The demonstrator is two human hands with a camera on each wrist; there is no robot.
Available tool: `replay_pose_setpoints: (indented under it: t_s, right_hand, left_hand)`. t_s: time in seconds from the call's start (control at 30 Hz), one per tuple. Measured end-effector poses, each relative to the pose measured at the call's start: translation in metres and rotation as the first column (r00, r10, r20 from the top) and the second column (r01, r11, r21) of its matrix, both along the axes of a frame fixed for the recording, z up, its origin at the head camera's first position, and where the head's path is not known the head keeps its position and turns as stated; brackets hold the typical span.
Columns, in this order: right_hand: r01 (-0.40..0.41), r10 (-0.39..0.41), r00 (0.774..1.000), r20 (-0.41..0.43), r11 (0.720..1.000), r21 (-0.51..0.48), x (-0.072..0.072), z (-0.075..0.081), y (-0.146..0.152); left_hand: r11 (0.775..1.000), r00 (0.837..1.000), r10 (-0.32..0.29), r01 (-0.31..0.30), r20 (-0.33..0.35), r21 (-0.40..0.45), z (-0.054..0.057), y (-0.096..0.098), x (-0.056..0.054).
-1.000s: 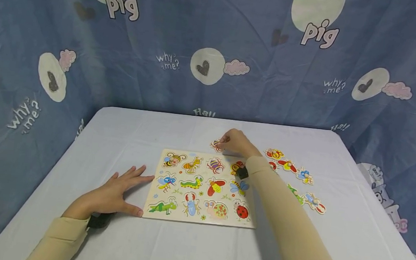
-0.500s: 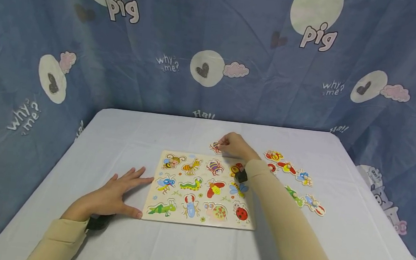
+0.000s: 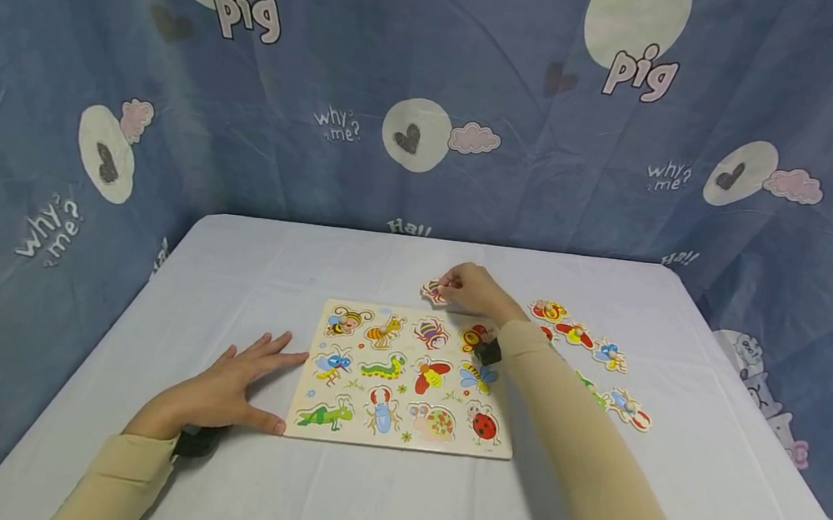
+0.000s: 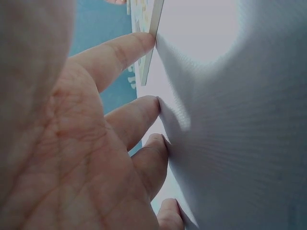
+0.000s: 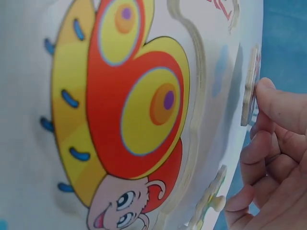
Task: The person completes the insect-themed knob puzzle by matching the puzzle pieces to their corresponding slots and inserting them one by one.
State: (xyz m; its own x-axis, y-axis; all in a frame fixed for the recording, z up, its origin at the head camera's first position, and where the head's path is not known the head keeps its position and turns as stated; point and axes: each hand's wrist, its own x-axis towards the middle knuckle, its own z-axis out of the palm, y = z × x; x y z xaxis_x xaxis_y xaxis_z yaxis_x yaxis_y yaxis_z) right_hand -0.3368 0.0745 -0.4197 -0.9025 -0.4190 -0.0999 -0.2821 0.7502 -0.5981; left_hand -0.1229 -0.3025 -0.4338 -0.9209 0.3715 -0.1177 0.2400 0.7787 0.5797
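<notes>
Spider piece (image 3: 432, 292) sits just beyond the far edge of the puzzle board (image 3: 357, 438), pinched by the right hand (image 3: 475, 289) — a shallow hold could slip. The left hand (image 3: 230, 384) spreads its fingers beside the board, index tip touching — a hard push might skew it.

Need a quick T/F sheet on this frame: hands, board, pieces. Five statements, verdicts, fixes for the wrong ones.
1. The right hand pinches the spider piece. True.
2. The left hand touches the left edge of the board. True.
3. The spider piece sits in a recess of the board. False: it is just beyond the board's far edge.
4. The loose beetle piece lies on the table, right of the board. True.
5. The left hand is clenched in a fist. False: its fingers are spread.
</notes>
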Motion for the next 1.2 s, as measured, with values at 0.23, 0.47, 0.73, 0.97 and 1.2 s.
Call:
replay_pose_setpoints:
  t_s: [0.23, 0.47, 0.73, 0.97, 1.2]
  right_hand:
    - [-0.007, 0.007, 1.000, -0.008, 1.000, 0.004, 0.004, 0.002, 0.004]
    - [-0.029, 0.029, 0.999, -0.012, 1.000, 0.001, 0.010, 0.006, 0.009]
    - [-0.026, 0.026, 0.999, 0.023, 1.000, 0.000, 0.017, 0.006, 0.017]
    - [-0.057, 0.057, 0.998, 0.018, 0.998, 0.015, 0.021, 0.003, 0.024]
    - [-0.076, 0.076, 0.997, 0.031, 0.997, 0.007, 0.028, 0.006, 0.029]
  left_hand:
    - [1.000, 1.000, -0.003, 0.003, -0.004, -0.005, 0.000, 0.000, 0.000]
    - [1.000, 1.000, 0.004, -0.004, -0.002, -0.002, -0.001, 0.000, 0.000]
    - [1.000, 1.000, 0.007, -0.007, 0.003, -0.012, 0.001, 0.002, 0.000]
    - [1.000, 1.000, 0.011, -0.011, 0.008, -0.013, 0.001, 0.003, 0.001]
    - [1.000, 1.000, 0.011, -0.011, -0.002, -0.004, 0.001, 0.002, 0.001]
